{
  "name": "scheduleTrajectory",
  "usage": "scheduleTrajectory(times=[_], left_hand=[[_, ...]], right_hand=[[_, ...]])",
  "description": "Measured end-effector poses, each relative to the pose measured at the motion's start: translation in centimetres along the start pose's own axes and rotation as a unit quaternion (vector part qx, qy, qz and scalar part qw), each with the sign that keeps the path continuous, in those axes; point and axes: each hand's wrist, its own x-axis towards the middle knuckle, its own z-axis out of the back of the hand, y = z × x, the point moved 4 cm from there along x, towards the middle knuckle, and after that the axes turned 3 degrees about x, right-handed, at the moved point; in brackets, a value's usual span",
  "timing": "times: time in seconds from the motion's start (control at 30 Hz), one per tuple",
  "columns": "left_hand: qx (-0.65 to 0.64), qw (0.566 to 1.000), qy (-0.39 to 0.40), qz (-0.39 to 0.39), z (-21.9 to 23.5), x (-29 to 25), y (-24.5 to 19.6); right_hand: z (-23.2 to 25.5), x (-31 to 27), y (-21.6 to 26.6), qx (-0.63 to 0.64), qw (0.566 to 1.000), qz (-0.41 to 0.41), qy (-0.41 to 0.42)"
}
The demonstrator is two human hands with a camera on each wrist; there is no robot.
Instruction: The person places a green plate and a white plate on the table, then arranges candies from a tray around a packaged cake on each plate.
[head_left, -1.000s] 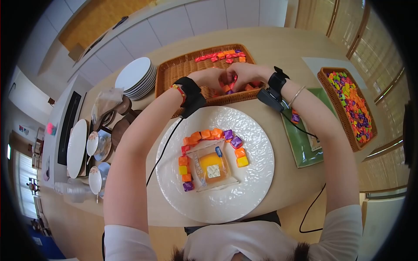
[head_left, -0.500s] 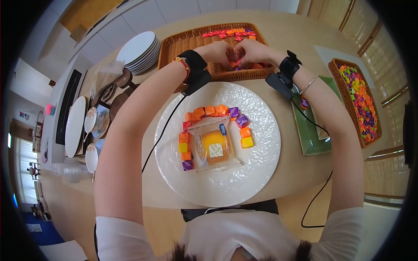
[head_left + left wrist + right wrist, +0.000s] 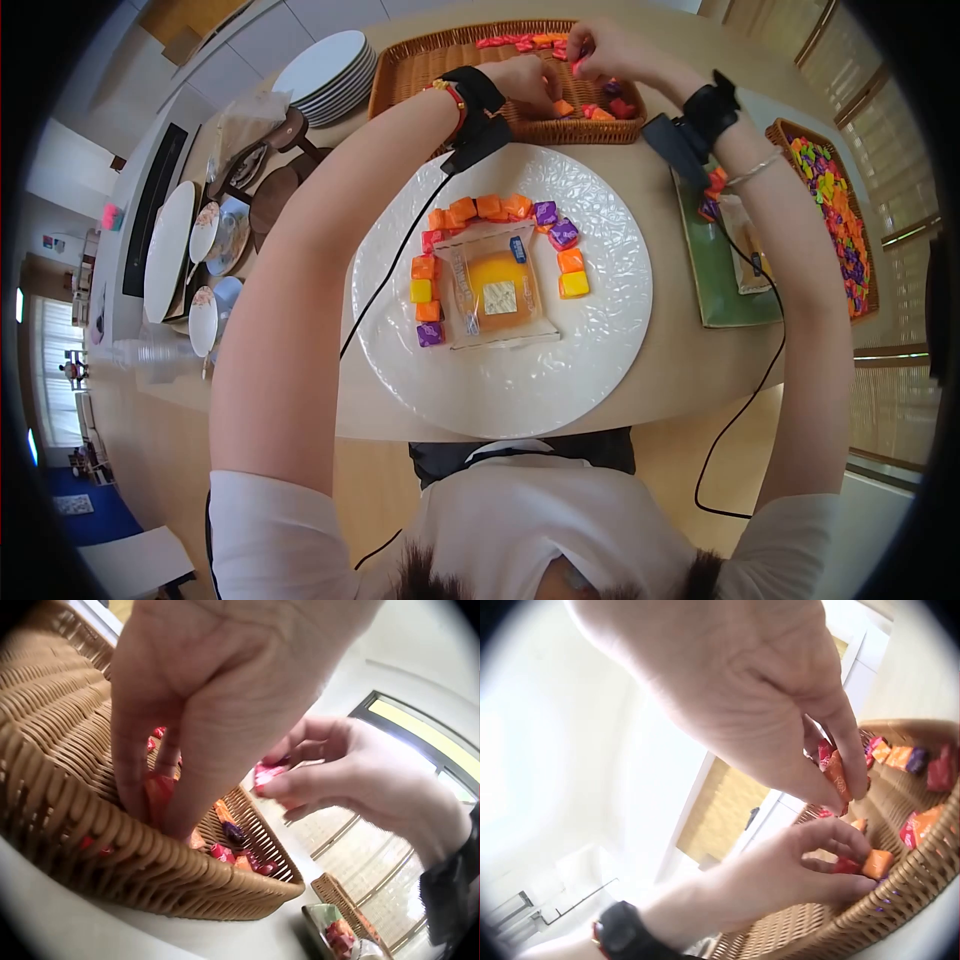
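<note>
The left hand [image 3: 528, 82] reaches down into the wicker basket [image 3: 420, 52]; in the left wrist view its thumb and fingers pinch a red-orange wrapped candy [image 3: 159, 796]. Raised over the basket's right part, the right hand [image 3: 608, 50] pinches a red and orange candy [image 3: 837, 776] between thumb and fingers. More wrapped candies [image 3: 597, 113] lie in the basket near both hands. On the big white plate [image 3: 490, 395] an arch of orange, red, purple and yellow candies [image 3: 488, 206] stands around a clear packet with a yellow item [image 3: 500, 275].
Stacked white plates [image 3: 325, 75] stand left of the basket, with dishes and spoons [image 3: 204, 232] further left. At the right are a green tray [image 3: 715, 290] with a packet and candies, and a second basket full of candies [image 3: 835, 215]. Black cables hang from both wrists.
The hands, earlier close together over the basket, are now apart; the right hand has risen up and right with a candy. The view has shifted, so the plate sits higher.
</note>
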Motion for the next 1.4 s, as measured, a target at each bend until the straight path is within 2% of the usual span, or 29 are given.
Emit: scheduleTrajectory(times=[0.07, 0.1, 0.13, 0.2, 0.23, 0.3, 0.33, 0.4, 0.43, 0.5, 0.57, 0.6, 0.77, 0.83, 0.9, 0.93, 0.97, 1.0, 1.03, 1.1, 1.13, 1.2, 1.23, 1.27, 1.33, 1.4], left_hand=[[0.035, 0.999, 0.037, 0.007, -0.3, 0.2, -0.4], [0.030, 0.999, 0.039, 0.011, -0.4, 0.3, -0.4], [0.040, 0.999, 0.009, -0.014, -0.4, 0.3, -0.3], [0.025, 0.996, -0.028, -0.077, -1.3, 2.5, 1.3], [0.001, 0.993, -0.035, -0.115, -2.2, 4.3, 2.7], [0.061, 0.998, 0.022, 0.023, -1.9, 3.4, 1.4], [0.050, 0.998, 0.029, -0.033, -2.2, 2.2, 1.9], [0.041, 0.999, 0.028, -0.021, -1.7, 1.9, 1.5], [0.035, 0.999, 0.025, -0.011, -1.5, 2.2, 1.8], [0.049, 0.998, 0.029, -0.021, -1.2, 2.3, 1.5], [0.076, 0.996, 0.013, 0.044, -0.5, 1.4, 0.6], [0.088, 0.995, -0.002, 0.053, -0.1, 0.5, -0.2], [0.091, 0.995, -0.011, 0.028, 2.8, -2.2, -0.1], [-0.039, 0.998, -0.040, -0.003, 4.6, -3.7, 0.0], [0.092, 0.994, -0.059, -0.005, 7.5, -8.7, -5.0], [0.109, 0.988, -0.108, -0.005, 8.1, -10.7, -6.3], [0.106, 0.988, -0.114, -0.016, 8.3, -12.8, -8.0], [0.090, 0.992, -0.088, -0.006, 8.2, -15.2, -9.7], [0.090, 0.992, -0.088, -0.007, 6.8, -19.1, -11.1], [-0.051, 0.990, -0.057, -0.115, 3.0, -27.4, -13.6], [-0.118, 0.991, -0.005, -0.061, 1.4, -29.0, -13.7], [-0.178, 0.984, -0.009, -0.016, -1.6, -31.7, -14.4], [-0.161, 0.987, -0.008, 0.010, -2.8, -32.6, -14.6], [-0.113, 0.992, -0.051, -0.030, -4.1, -33.4, -14.7], [-0.115, 0.992, -0.051, -0.026, -6.2, -34.1, -14.7], [-0.116, 0.991, -0.057, -0.025, -8.0, -34.4, -14.6]], right_hand=[[-0.6, 0.7, -1.3, -0.017, 0.999, 0.001, 0.034], [0.4, -0.5, 0.2, 0.037, 0.999, -0.019, 0.026], [2.2, -3.0, 3.0, 0.091, 0.995, -0.039, 0.018], [3.7, -10.6, 9.3, 0.051, 0.994, 0.098, 0.007], [2.5, -14.2, 12.8, 0.125, 0.987, 0.086, 0.046], [-0.4, -19.6, 15.1, 0.109, 0.979, 0.150, 0.090], [-1.9, -21.9, 15.9, 0.100, 0.974, 0.172, 0.112], [-4.8, -25.0, 16.4, 0.138, 0.965, 0.157, 0.155], [-6.1, -25.9, 16.6, 0.187, 0.956, 0.142, 0.173], [-8.4, -26.5, 16.2, 0.205, 0.955, 0.124, 0.173], [-10.7, -26.7, 15.6, 0.224, 0.953, 0.106, 0.171], [-11.8, -26.7, 15.4, 0.225, 0.956, 0.106, 0.158], [-13.8, -26.3, 15.8, 0.230, 0.956, 0.099, 0.154], [-14.0, -26.2, 15.7, 0.210, 0.960, 0.107, 0.153], [-14.2, -26.4, 15.6, 0.210, 0.960, 0.120, 0.144], [-14.2, -26.6, 15.7, 0.209, 0.960, 0.132, 0.134], [-14.2, -26.9, 15.6, 0.209, 0.960, 0.132, 0.133], [-14.0, -27.2, 15.7, 0.205, 0.960, 0.141, 0.126], [-13.9, -27.5, 15.7, 0.200, 0.961, 0.149, 0.118], [-13.7, -27.8, 15.7, 0.193, 0.961, 0.156, 0.121], [-13.6, -28.0, 15.7, 0.185, 0.961, 0.164, 0.124], [-13.5, -28.3, 15.6, 0.172, 0.965, 0.161, 0.116], [-13.4, -28.5, 15.5, 0.158, 0.968, 0.159, 0.110], [-13.3, -28.6, 15.6, 0.158, 0.968, 0.158, 0.110], [-12.9, -28.7, 15.4, 0.195, 0.972, 0.110, 0.075], [-12.7, -28.7, 15.3, 0.175, 0.974, 0.127, 0.065]])
